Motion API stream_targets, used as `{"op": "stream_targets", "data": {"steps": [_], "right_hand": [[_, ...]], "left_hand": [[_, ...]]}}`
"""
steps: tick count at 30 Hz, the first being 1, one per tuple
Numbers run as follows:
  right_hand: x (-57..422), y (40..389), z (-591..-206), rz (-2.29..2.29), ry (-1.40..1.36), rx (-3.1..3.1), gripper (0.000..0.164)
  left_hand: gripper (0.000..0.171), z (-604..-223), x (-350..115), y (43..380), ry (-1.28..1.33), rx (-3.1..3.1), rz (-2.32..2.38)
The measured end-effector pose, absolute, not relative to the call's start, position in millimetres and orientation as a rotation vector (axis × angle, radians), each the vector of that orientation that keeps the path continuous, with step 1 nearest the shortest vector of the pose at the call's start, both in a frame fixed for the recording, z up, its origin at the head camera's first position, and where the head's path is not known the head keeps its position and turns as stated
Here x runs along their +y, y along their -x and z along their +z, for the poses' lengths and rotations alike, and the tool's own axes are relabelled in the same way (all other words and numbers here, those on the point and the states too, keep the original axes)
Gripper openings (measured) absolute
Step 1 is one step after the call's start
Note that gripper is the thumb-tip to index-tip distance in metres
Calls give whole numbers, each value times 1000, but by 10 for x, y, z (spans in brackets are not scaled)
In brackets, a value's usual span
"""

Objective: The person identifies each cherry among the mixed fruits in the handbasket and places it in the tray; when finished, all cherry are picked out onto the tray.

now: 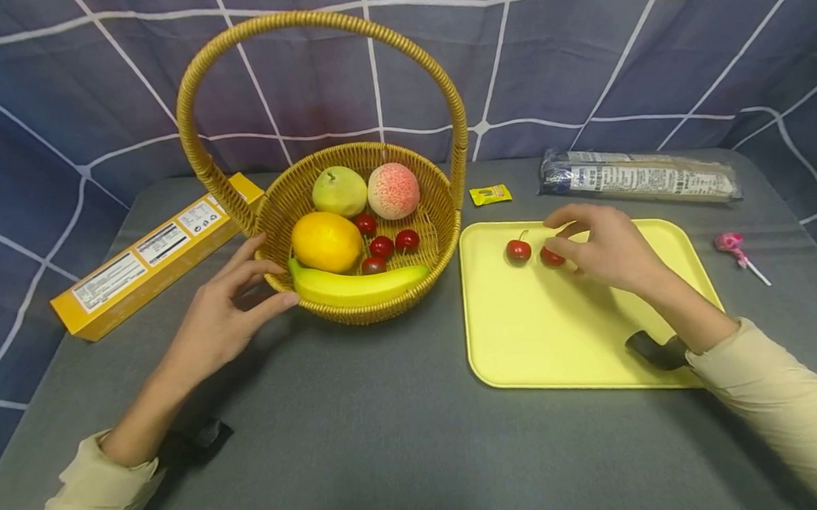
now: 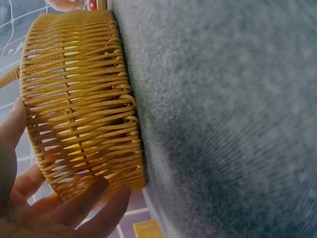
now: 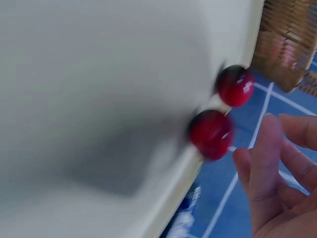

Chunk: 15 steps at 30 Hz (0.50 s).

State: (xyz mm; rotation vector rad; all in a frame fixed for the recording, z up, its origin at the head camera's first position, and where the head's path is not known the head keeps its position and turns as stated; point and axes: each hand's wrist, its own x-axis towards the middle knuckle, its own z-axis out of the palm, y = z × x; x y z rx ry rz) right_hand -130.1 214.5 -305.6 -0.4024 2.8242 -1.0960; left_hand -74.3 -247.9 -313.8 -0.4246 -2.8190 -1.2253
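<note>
My left hand [image 1: 219, 321] holds the left side of a wicker basket [image 1: 450, 241], thumb at the rim and fingers along the outer wall [image 2: 81, 114]. Inside lie a yellow-green pear-like fruit [image 1: 339, 191], a peach [image 1: 394, 191], a lemon-like yellow fruit [image 1: 326, 242], a banana [image 1: 361, 287] and several cherries [image 1: 381, 247]. On a yellow tray [image 1: 526, 334] sit two red cherries, one with a stem [image 1: 517, 251] and another [image 1: 551, 257] partly hidden by my right hand [image 1: 601, 247]. That hand hovers just above, its fingers apart from both cherries [image 3: 213, 135] in the right wrist view.
An orange box [image 1: 159, 258] lies left of the basket. Behind the tray are a small yellow packet [image 1: 491, 195] and a long clear-wrapped package [image 1: 639, 177]. A pink lollipop [image 1: 731, 244] rests right of the tray. The basket's tall handle [image 1: 317, 19] arches overhead.
</note>
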Motion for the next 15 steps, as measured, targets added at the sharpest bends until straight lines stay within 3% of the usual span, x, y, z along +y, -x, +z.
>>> {"op": "stream_targets", "data": {"steps": [9, 15], "right_hand": [[1657, 1115, -2926, -1372, 633, 2731, 15], [1237, 1098, -2828, -1411, 843, 2675, 16]], "left_hand": [[32, -3135, -2478, 744, 435, -2802, -1227], [31, -3136, -2473, 758, 431, -2799, -1233]]}}
